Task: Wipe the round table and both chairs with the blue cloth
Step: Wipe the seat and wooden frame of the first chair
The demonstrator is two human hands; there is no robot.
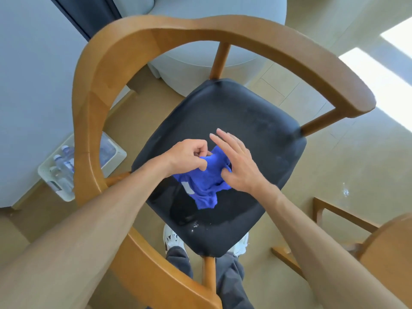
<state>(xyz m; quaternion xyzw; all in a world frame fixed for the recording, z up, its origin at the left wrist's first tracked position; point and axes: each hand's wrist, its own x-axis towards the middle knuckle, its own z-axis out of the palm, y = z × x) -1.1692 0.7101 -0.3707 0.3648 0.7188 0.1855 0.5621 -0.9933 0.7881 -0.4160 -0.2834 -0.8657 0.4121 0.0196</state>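
Note:
A wooden armchair (124, 47) with a curved back and a black padded seat (245, 121) stands right below me. The blue cloth (207, 181) lies crumpled over the middle of the seat. My left hand (189, 156) pinches the cloth's upper edge with curled fingers. My right hand (236, 161) lies on the cloth's right side, fingers straight and spread, thumb against the fabric. A second wooden chair (365, 241) shows partly at the lower right. The round table is not in view.
A white basket (111, 157) with several plastic bottles sits on the floor at the left, behind the chair's arm. A pale grey upholstered piece (200, 54) stands beyond the chair. My white shoes (172, 238) are under the seat's front edge. White specks dot the seat's front.

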